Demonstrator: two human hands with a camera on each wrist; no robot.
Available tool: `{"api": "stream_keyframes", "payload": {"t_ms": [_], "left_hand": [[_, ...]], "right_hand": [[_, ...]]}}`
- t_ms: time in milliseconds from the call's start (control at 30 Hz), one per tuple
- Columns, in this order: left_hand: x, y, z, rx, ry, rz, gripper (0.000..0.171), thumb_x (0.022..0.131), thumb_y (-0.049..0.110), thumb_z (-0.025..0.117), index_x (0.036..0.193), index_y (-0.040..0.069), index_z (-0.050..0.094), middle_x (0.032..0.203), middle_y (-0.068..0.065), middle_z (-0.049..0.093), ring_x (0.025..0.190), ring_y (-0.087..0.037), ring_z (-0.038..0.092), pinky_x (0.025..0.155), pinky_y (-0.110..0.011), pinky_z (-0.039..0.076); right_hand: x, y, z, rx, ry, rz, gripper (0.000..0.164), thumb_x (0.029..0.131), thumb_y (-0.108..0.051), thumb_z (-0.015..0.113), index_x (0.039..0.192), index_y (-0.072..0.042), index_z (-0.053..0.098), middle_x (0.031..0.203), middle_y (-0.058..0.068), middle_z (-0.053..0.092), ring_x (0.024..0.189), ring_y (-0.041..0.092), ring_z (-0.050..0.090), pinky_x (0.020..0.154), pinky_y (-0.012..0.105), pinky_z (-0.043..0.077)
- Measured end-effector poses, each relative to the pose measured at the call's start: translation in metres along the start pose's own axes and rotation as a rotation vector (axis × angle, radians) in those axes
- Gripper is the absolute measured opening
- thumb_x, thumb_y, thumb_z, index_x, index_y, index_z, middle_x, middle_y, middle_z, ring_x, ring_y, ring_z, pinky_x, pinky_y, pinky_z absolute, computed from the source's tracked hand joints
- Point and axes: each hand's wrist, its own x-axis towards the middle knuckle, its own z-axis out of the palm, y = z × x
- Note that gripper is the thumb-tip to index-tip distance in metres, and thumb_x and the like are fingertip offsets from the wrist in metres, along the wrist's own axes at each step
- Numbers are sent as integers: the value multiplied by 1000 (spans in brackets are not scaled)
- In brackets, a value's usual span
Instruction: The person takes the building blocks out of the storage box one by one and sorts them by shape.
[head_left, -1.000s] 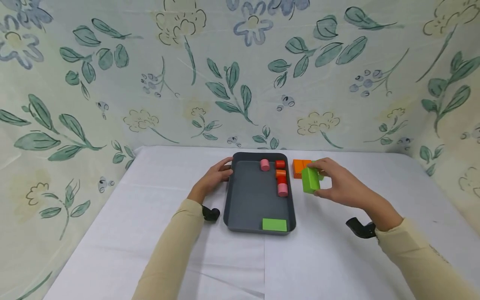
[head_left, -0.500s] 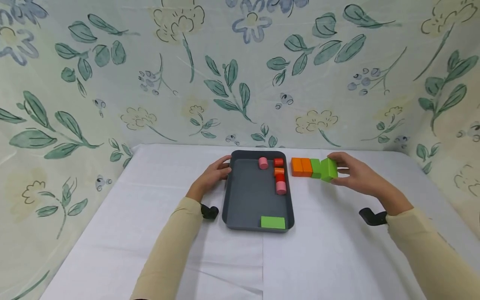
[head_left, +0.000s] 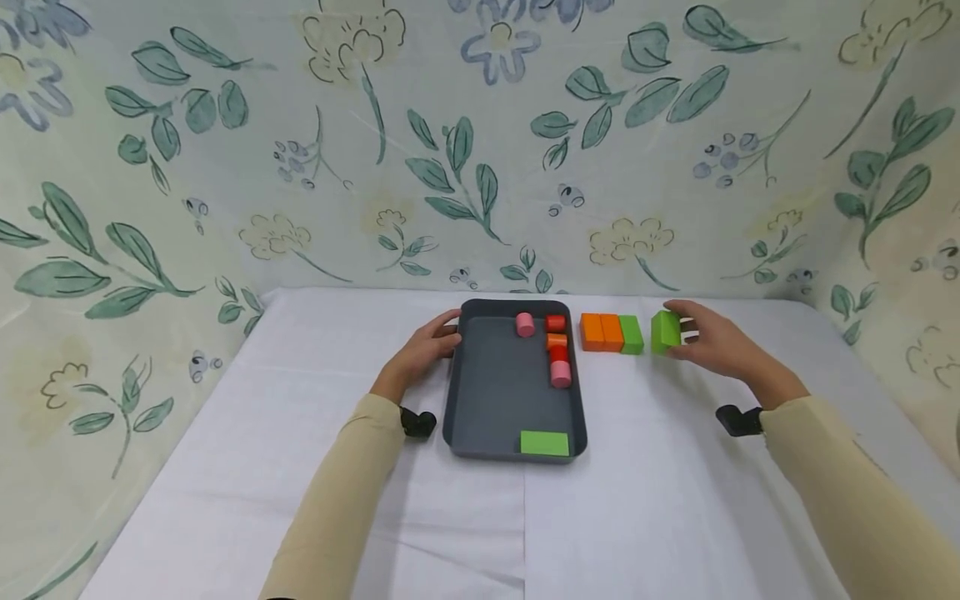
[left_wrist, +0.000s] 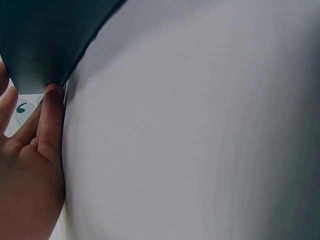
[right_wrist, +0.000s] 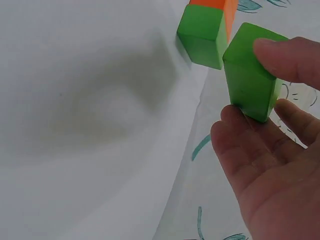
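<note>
Just right of the orange-and-green block row (head_left: 612, 333), pinching a green rectangular block (head_left: 664, 333) in the right grip (head_left: 707, 340), touching the gray tray (head_left: 495, 392) with relaxed left grip (head_left: 422, 352); apparently mid-placement, next needing careful alignment.

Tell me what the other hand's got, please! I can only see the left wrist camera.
Observer: The right hand holds a green block.
Operator: Cool! What's in that dark thing by the left hand?
Observer: A second green block lies in the near right corner of the tray.
Operator: Ooh! Is anything beside the tray?
Observer: Yes, two orange blocks and a third green block stand in a row on its right.
</note>
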Motion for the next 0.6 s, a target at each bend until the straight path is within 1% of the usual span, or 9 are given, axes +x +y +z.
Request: {"api": "stream_keyframes", "payload": {"t_ms": [167,300,433,600], "left_hand": [[2,0,-2,3,-2,-11,58,102,16,51,156,25,32,159,-15,37,139,-34,49,118,-48,38],[2,0,-2,14,5,-11,58,102,16,51,156,25,32,159,-15,37,140,-33,48,118,-48,37],[1,0,-1,14,4,-9,58,101,16,51,156,26,33,159,-14,38,140,-33,48,118,-48,38],[-1,3,0,43,0,9,58,101,18,50,156,26,33,159,-16,38,139,-32,49,115,-46,42]], "right_hand": [[13,4,1,-13,-31,44,75,89,-10,67,151,6,27,150,32,34,130,51,42,106,63,43],[20,8,4,-23,-44,57,73,90,-10,66,150,5,28,151,32,33,131,52,41,106,63,43],[24,11,9,-24,-51,68,72,89,-9,65,151,4,29,152,32,32,131,51,42,105,63,44],[26,12,11,-21,-63,78,72,88,-9,64,150,4,31,152,33,32,129,52,42,103,63,46]]}}
